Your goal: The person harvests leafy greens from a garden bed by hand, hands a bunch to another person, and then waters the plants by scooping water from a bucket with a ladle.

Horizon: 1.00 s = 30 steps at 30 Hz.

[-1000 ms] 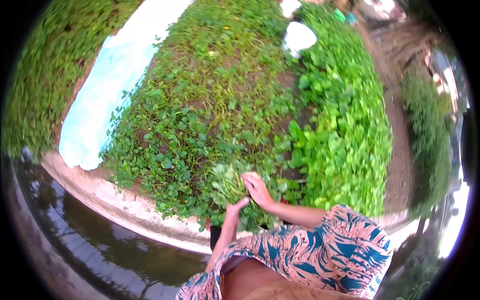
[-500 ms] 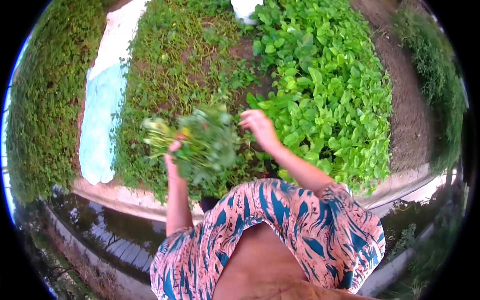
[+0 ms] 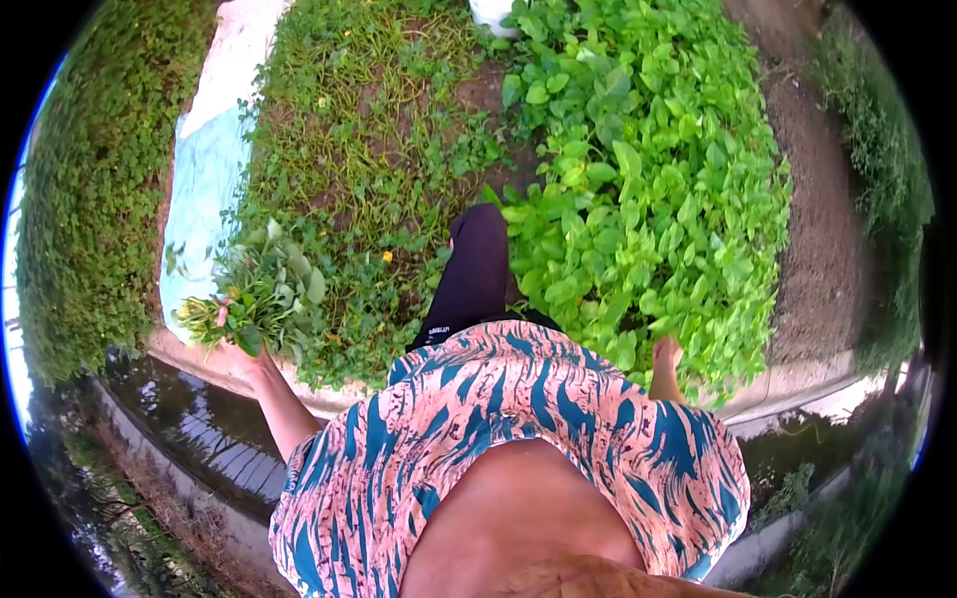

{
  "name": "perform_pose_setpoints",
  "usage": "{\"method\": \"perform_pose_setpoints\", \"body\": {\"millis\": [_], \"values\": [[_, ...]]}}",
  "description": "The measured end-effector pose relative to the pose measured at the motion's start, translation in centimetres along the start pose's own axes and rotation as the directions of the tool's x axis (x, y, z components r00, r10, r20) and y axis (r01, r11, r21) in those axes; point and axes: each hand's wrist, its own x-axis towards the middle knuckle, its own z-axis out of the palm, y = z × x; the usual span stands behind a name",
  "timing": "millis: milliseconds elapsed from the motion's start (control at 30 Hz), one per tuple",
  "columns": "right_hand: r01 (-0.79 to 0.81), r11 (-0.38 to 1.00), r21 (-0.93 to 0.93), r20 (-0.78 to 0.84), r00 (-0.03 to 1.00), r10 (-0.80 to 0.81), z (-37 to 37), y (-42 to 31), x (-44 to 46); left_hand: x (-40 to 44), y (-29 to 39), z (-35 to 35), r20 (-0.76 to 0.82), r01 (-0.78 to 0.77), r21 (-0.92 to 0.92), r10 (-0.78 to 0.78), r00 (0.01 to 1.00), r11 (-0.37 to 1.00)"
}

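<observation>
A bunch of leafy greens [image 3: 281, 289], its pale cut stems pointing left, is gripped by my left hand [image 3: 255, 357] out on the left side. Leaves cover most of those fingers. The bunch hangs over the edge between the low plants and the pale blue-white strip. My right hand [image 3: 667, 353] is low on the right, close to the bright green broad-leaved plants [image 3: 648, 209]. It shows small and its fingers cannot be made out; nothing is seen in it.
A dark-trousered leg [image 3: 474, 259] is forward between the sparse creeping plants [image 3: 369, 120] and the broad-leaved bed. A blue-white strip [image 3: 209, 169] runs along the left. Behind me lie a concrete edge [image 3: 807, 379] and a water channel [image 3: 189, 419]. A white object [image 3: 493, 15] stands ahead.
My left hand has carried the bunch of greens left and down, away from my front. My right hand has dropped from beside the bunch to my right side. A leg has come forward.
</observation>
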Motion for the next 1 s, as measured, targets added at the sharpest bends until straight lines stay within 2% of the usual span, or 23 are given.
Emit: {"method": "perform_pose_setpoints", "body": {"millis": [100,133,200,267,333,367,433,500,567,633,700,767,800,833,867,900,1000], "values": [[-0.052,0.99,0.134,-0.061,0.996,0.06,1.4,-1.1,0.0,0.3,-4.0,0.4,-0.084,-0.037,0.175,0.052,0.995,0.984],[-0.057,0.986,0.154,-0.028,0.998,0.063,2.1,-2.2,0.6,1.2,-5.9,0.2,-0.133,-0.07,0.333,0.12,0.984,0.94],[0.013,0.979,0.202,0.028,0.999,-0.019,3.6,-3.7,0.9,0.5,-7.7,6.6,-0.334,0.129,0.445,0.031,0.942,0.886],[0.069,0.975,0.213,0.056,0.995,-0.082,9.9,-7.9,2.5,10.4,-15.1,2.4,-0.221,0.203,0.256,-0.147,0.964,0.945],[0.031,0.984,0.177,0.029,0.999,-0.037,16.7,-13.1,4.3,17.3,-22.3,4.1,-0.267,0.282,0.585,-0.148,0.952,0.76],[-0.042,0.992,0.118,0.054,0.998,0.036,18.2,-12.6,3.3,18.1,-22.0,6.3,-0.329,0.342,0.284,-0.244,0.912,0.896],[-0.005,1.0,0.007,0.144,0.99,0.004,23.5,-18.6,4.1,21.5,-25.7,6.4,-0.144,0.256,0.652,-0.215,0.966,0.714],[0.023,0.992,-0.126,0.282,0.959,0.014,29.4,-24.8,4.0,24.0,-28.6,10.0,-0.154,0.295,0.681,-0.263,0.952,0.67],[0.307,0.883,-0.356,0.525,0.847,-0.083,34.0,-29.7,4.0,24.2,-27.3,17.1,-0.39,0.536,0.441,-0.384,0.837,0.72],[0.388,0.848,-0.36,0.604,0.79,-0.105,38.9,-30.4,5.3,25.7,-27.1,17.2,-0.36,0.52,0.587,-0.376,0.854,0.621],[0.34,0.905,-0.257,0.654,0.751,-0.096,44.5,-33.0,5.4,26.8,-27.6,19.9,-0.26,0.48,0.663,-0.425,0.867,0.575],[0.469,0.794,-0.386,0.721,0.69,-0.057,49.9,-35.0,6.9,27.5,-28.0,20.4,-0.293,0.516,0.679,-0.451,0.843,0.523],[0.576,0.716,-0.396,0.779,0.623,-0.071,52.3,-36.0,7.3,27.6,-27.9,20.4,-0.332,0.541,0.686,-0.452,0.828,0.486],[0.681,0.629,-0.374,0.831,0.547,-0.098,51.0,-33.4,4.5,24.2,-24.7,17.1,-0.349,0.549,0.695,-0.449,0.822,0.464],[0.699,0.611,-0.373,0.855,0.514,-0.066,52.9,-33.3,4.7,23.0,-24.1,18.1,-0.417,0.579,0.69,-0.415,0.808,0.434],[0.713,0.592,-0.375,0.875,0.483,-0.028,55.3,-33.3,5.1,23.2,-24.1,15.7,-0.399,0.581,0.705,-0.451,0.799,0.406],[0.764,0.521,-0.381,0.92,0.37,0.131,63.2,-33.6,6.2,22.6,-25.1,11.3,-0.531,0.644,0.704,-0.379,0.758,0.301]]}}
